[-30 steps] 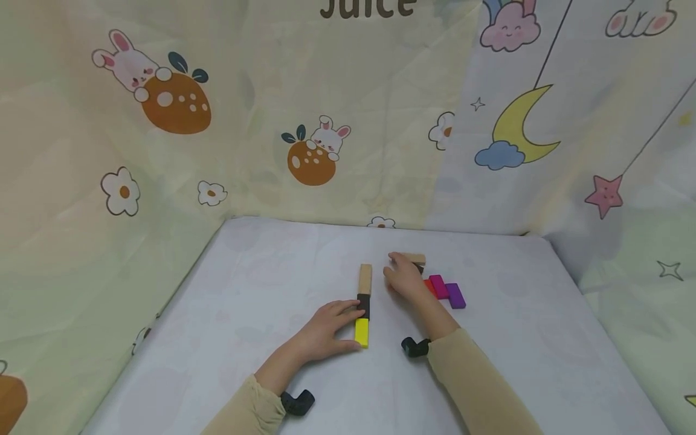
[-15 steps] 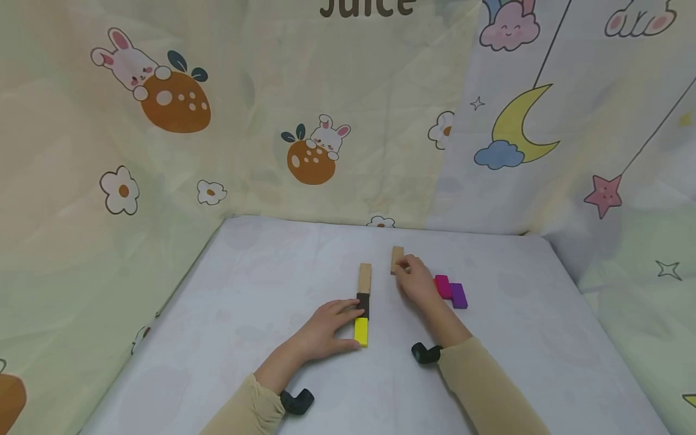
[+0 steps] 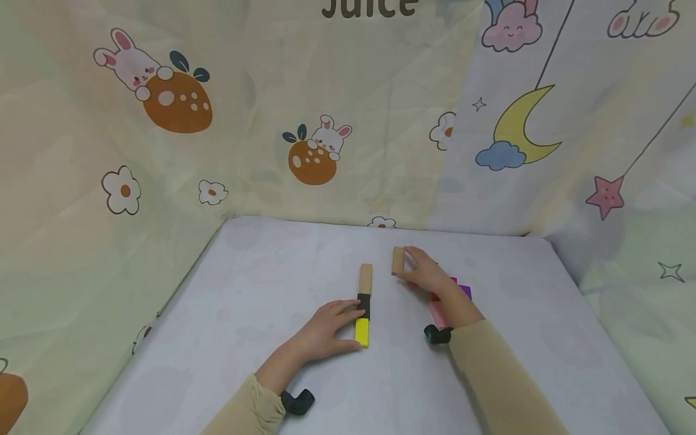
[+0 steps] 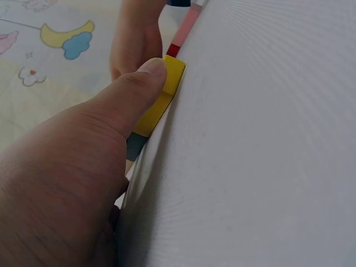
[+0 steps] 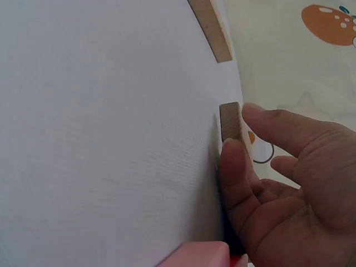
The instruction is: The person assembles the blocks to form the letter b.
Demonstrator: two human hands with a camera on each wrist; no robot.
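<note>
In the head view, a plain wooden block (image 3: 366, 278), a black block (image 3: 364, 307) and a yellow block (image 3: 361, 333) lie end to end in a row. My left hand (image 3: 326, 331) rests beside this row, its thumb at the yellow block's near end and fingertips on the black one. To the right, a second plain wooden block (image 3: 398, 261) lies roughly parallel to the row. My right hand (image 3: 428, 275) holds that block, thumb at its near end and index finger at its far right corner. The right wrist view shows the block's end (image 5: 230, 119) by these fingertips.
Under and beside my right forearm lie a pink block (image 3: 439, 315), a magenta block (image 3: 453, 279) and a purple block (image 3: 465, 291), partly hidden. A white cloth (image 3: 217, 338) covers the table. A printed fabric wall (image 3: 380, 90) rises behind it.
The second plain block has turned from crosswise to lengthwise. My right hand has shifted right and spread along it, and the pink block has come into view. My left hand stays put.
</note>
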